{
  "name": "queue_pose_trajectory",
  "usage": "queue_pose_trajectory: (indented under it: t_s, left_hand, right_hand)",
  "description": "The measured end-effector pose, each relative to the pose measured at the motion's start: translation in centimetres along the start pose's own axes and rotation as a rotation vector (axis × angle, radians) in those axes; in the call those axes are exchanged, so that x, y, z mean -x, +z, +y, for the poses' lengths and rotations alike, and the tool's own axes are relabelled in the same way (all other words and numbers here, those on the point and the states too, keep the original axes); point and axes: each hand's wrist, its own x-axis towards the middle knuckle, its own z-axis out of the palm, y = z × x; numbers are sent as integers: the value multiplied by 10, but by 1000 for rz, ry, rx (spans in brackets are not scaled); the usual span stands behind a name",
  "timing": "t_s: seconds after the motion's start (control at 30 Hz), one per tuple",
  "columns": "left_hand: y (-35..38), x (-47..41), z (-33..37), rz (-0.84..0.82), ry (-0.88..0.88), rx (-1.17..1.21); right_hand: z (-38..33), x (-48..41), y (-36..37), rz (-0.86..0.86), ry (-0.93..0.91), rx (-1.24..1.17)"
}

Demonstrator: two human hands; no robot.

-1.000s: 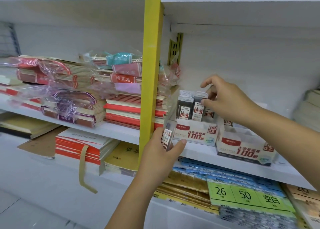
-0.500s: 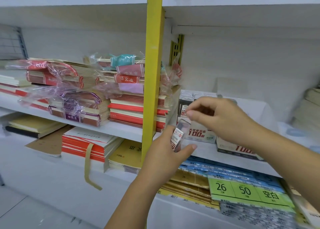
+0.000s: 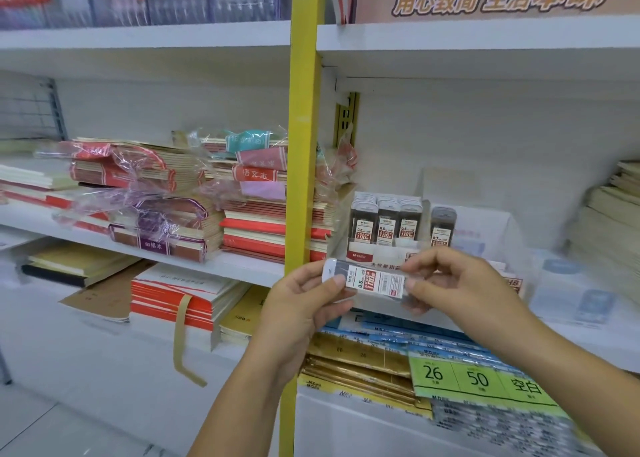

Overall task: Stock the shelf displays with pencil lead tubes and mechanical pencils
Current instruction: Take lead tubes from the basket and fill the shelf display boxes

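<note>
Left hand (image 3: 298,304) and right hand (image 3: 457,283) both pinch one lead tube (image 3: 367,282), held sideways before display box (image 3: 362,256) on shelf (image 3: 249,266); fingers curled round its ends.

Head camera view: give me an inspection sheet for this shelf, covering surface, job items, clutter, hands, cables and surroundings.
Surface: white shelf, stocked with stationery.
Job's things: pencil lead tube held level in front of the shelf; display box holds upright 0.5 tubes; a lone 0.7 tube stands to their right. Mechanical pencils: nothing seen.
Clutter: notebook stacks in torn plastic wrap.
Hands: left hand pinches the tube's capped end; right hand pinches the other end.
Cables: nothing seen.
Surroundings: yellow post splits the shelving; green labels on the shelf below.
</note>
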Motion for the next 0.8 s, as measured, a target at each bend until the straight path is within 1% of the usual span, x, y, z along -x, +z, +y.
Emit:
queue_pose_trajectory:
  t_s: [0.1,0.17,0.27,0.33,0.4,0.47,0.5,0.53,0.6,0.63,0.7,0.73,0.8]
  left_hand:
    - [2,0,0,62,29,-63]
    - [1,-1,0,83,51,-125]
    - [2,-4,2,70,89,-206]
    - [5,-6,2,26,125,-244]
    - [10,-9,0,-14,151,-273]
    - [15,-14,-3,1,183,-299]
    - [16,-18,-6,38,217,-341]
    - [16,-22,-9,83,264,-425]
    - [15,-29,-15,145,367,-693]
    - [14,-31,-19,139,408,-814]
    - [13,-36,-27,99,445,-964]
    - [13,-38,-31,81,444,-1007]
    - [12,-41,-39,53,421,-1048]
  right_hand:
    - [-2,2,2,-63,56,25]
    - [-2,1,5,-83,67,109]
    - [-6,-2,10,-76,-30,299]
    - [-12,-6,16,-106,-101,285]
    - [-14,-12,22,-157,-118,287]
    - [-17,-21,21,-188,-120,348]
    - [-20,-27,17,-167,-122,356]
    - [-24,-34,11,-105,-129,332]
    - [-33,-48,-6,90,-188,226]
    - [-38,-55,-14,186,-244,214]
    - [-42,-69,-25,298,-327,344]
    - [-41,-76,-28,312,-338,424]
    - [-36,-88,-28,282,-330,549]
